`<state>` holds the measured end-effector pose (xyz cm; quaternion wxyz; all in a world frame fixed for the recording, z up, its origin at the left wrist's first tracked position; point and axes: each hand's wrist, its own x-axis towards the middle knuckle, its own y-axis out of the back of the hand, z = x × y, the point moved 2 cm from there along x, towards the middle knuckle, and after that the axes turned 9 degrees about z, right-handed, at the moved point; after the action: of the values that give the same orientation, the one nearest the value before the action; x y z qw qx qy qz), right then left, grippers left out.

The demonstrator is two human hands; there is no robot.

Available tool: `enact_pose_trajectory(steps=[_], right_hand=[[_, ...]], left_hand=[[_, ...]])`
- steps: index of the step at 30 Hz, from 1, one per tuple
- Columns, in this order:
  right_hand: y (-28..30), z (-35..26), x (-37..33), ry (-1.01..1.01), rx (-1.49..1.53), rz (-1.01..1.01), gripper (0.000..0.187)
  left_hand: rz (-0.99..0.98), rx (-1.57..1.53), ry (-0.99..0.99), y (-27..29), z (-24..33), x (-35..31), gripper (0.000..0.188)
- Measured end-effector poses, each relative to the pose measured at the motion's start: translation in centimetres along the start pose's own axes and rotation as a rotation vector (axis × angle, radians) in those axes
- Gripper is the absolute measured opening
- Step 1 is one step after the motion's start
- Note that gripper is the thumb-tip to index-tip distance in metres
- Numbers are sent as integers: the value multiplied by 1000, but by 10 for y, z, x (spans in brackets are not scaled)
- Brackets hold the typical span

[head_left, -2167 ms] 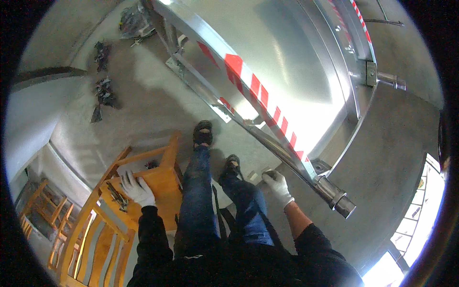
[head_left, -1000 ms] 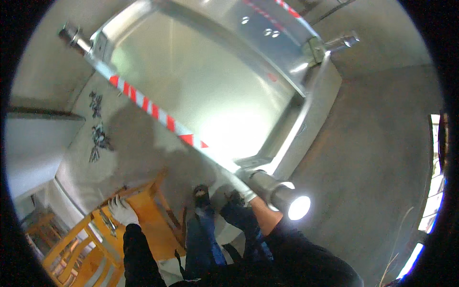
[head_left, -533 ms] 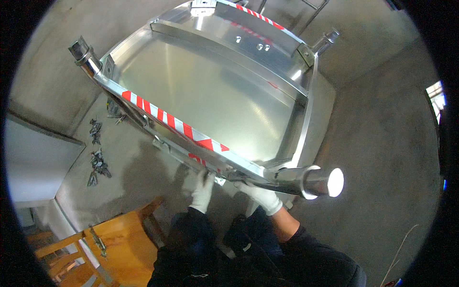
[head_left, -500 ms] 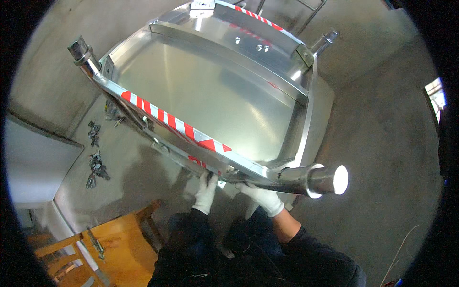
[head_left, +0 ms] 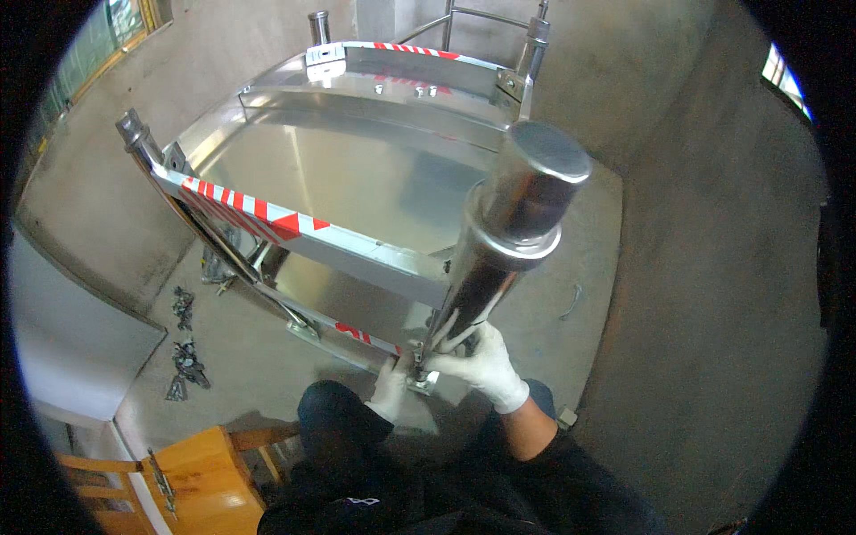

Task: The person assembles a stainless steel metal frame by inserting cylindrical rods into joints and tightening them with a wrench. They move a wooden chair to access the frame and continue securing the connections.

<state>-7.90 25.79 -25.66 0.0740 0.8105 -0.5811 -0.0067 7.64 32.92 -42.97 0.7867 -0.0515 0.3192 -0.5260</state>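
Note:
In front of me stands a shiny steel trolley frame with a broad upper tray [head_left: 308, 169] and round capped posts. Its nearest post [head_left: 495, 245] rises at the right and narrows with distance toward its lower end. My right hand [head_left: 489, 367], in a white glove, closes around that lower part, thumb across its near side. My left hand [head_left: 390, 390], also gloved, is closed beside a small metal bracket [head_left: 423, 382] at the post's foot; what its fingertips pinch is hidden. The lower shelf's edge [head_left: 352, 333], with red-and-white tape, runs left from there.
Striped tape marks the upper rail [head_left: 259, 214]. Bags of small metal parts [head_left: 189, 364] lie on the floor at left. A wooden chair [head_left: 201, 473] stands at lower left, near a white panel [head_left: 80, 330]. A grey wall [head_left: 713, 267] borders the right side.
The frame's near right post has swung from lying toward the right to pointing upward in view. My right hand has shifted onto its lower part; my left hand moved slightly right and down.

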Motion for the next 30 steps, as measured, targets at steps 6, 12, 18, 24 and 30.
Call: enact_pose_trajectory(steps=[6,12,18,24,30], right_hand=[[31,37,-26,-195,83,248,56],[51,118,-30,-126,-113,237,43],[28,117,-57,-457,-48,176,40],[16,164,-91,-594,-144,192,49],[5,159,-94,-595,115,41,43]], left_hand=[[-17,143,7,10,-4,10,52],[82,227,33,-3,-1,0,56],[-19,-36,16,4,-3,15,46],[-89,-209,-10,2,-5,15,34],[-2,-234,29,2,0,15,29]])
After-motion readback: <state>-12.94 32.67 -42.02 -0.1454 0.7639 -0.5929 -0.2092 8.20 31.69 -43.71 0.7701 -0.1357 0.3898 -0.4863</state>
